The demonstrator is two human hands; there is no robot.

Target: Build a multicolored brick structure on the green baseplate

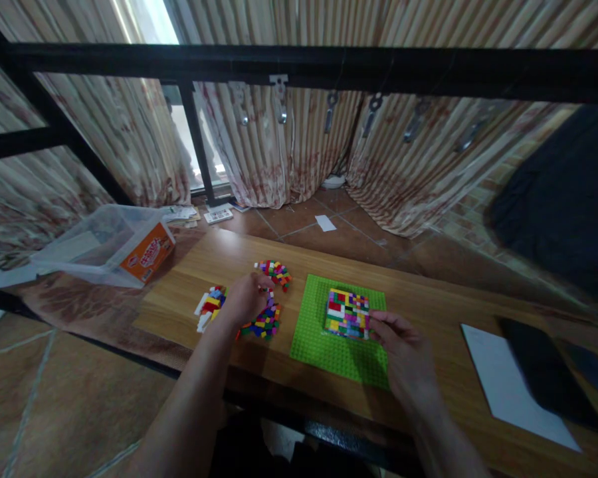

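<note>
Our brick block (347, 315) is boxy, patchwork-coloured; we count one, on one green baseplate (313, 335); right hand (399, 342) at its right edge, grip unclear; left hand (246, 297) over loose bricks (268, 322). We can't tell if it's holding any.

I take this for a room in a home rather than a workplace. Beyond the long brown wooden table (433, 312) in front of me hang full-length, pleated cream curtains with reddish-brown patterning (418, 179), with daylight showing through a gap. Glossy brown floor tiles (20, 385) spread around the table, and a black metal frame with a long crossbar (303, 63) stands past its far edge. Left of the table sits a clear plastic bin with an orange label (109, 272). Small multicoloured plastic toy bricks (266, 322) on the tabletop add to the household look.
</note>
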